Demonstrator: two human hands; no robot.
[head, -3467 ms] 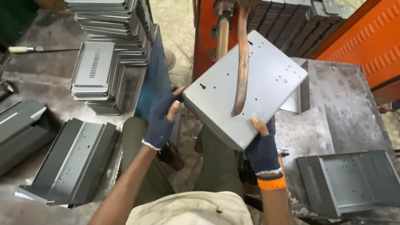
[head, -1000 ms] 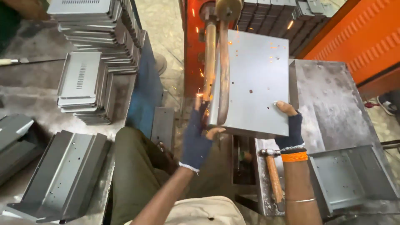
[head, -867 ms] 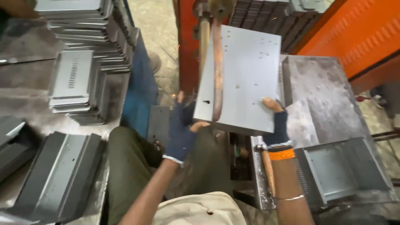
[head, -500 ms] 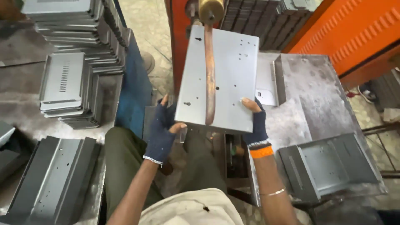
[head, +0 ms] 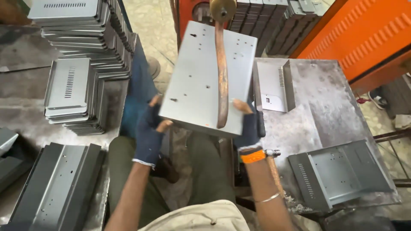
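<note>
A grey sheet-metal panel [head: 205,77], punched with small holes, is held in the air at the centre of the view, tilted with its far end higher than its near end. It sits under a curved copper-coloured arm [head: 221,77] that hangs from a brass-coloured head [head: 222,8] on the orange machine [head: 188,17] beyond; the arm lies across the panel's upper face, with its tip near the panel's near edge.

The left hand [head: 150,132], in a dark fingerless glove, grips the panel's near left corner, its fingers closed round the edge with the thumb on top. The right hand [head: 246,126], gloved likewise and wearing an orange wristband [head: 252,156], clasps the near right corner, fingers closed on the edge.

To the right stands a worn metal surface [head: 317,94]. At its far left corner rests a small bent panel with a slotted wall [head: 276,85]; at its near right corner lies a grey tray-shaped panel [head: 342,171] with its inside facing up. A wooden-handled tool [head: 274,171] lies along its left edge.

To the left, a second surface [head: 21,98] carries a tall stack of grey covers [head: 81,34] at the far edge, a lower stack with vent slots [head: 72,94] in front of it, and a long dark channel-shaped panel [head: 55,184] at the near edge. An orange cabinet [head: 364,30] fills the upper right.
</note>
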